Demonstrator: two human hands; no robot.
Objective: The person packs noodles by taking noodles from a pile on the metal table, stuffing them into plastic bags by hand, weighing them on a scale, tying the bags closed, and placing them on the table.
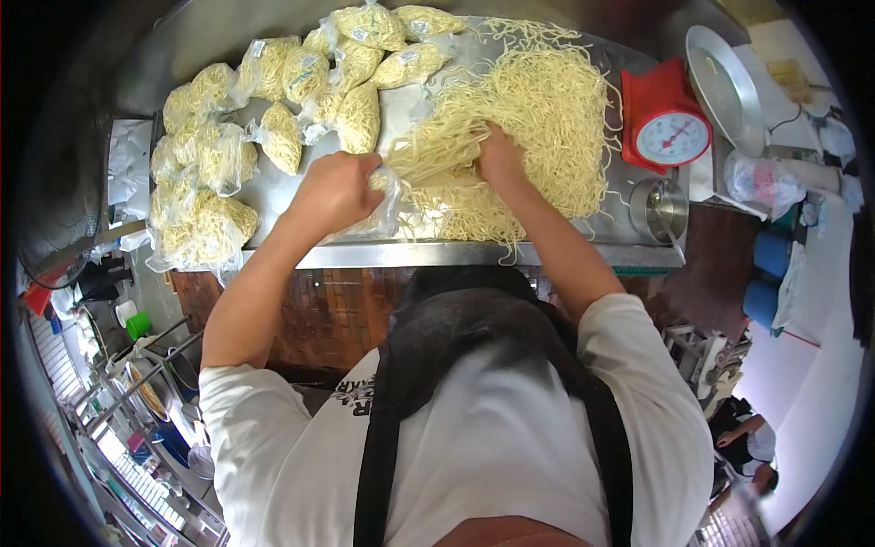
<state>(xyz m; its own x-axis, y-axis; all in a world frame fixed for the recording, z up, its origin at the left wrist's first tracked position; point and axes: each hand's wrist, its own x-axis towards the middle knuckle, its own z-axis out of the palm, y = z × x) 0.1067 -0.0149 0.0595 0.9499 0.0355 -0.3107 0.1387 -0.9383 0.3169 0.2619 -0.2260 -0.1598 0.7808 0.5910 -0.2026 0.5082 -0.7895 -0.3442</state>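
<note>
My left hand (339, 193) is closed on the edge of a clear plastic bag (390, 202) above the metal table. My right hand (500, 157) grips a bunch of yellow noodles (437, 150) beside the mouth of that bag; its fingertips are partly buried in the strands. The bunch stretches from my right hand toward the bag, and I cannot tell how much is inside. Right of it spreads a big loose heap of noodles (556, 118). Several filled bags of noodles (358, 118) lie beyond and left of my left hand.
A red dial scale (654, 105) with a round metal pan (725, 91) stands right of the heap. Nearer sits a metal pot (658, 208) with a utensil in it. The table's front edge (437, 254) runs before me. Another person (749, 442) is at far right.
</note>
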